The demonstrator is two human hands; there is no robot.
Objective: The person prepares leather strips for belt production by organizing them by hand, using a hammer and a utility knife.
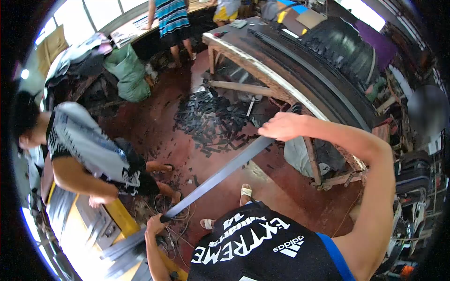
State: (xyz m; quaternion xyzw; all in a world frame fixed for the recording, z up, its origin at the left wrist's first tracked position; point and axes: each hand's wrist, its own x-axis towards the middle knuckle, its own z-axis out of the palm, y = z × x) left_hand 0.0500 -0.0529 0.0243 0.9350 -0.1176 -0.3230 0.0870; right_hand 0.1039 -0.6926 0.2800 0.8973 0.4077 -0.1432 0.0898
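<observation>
A long, flat dark strip [220, 175], shiny along its face, stretches diagonally across my front. My right hand [282, 127] is closed around its upper end, close to the edge of the long table. At the lower left, my left hand [154, 225] grips the other end, with the fingers partly hidden. Below that hand lie more dark strips [124, 246] on a yellow-edged workbench [124, 218]. The strip's exact material cannot be made out.
A long wooden table [262, 70] carries dark strips at the right. Cut black pieces [211, 117] are heaped on the red floor. A co-worker [89, 145] bends over the workbench at left; another person [172, 23] stands at the back. A green sack [129, 75] and cords [176, 229] lie nearby.
</observation>
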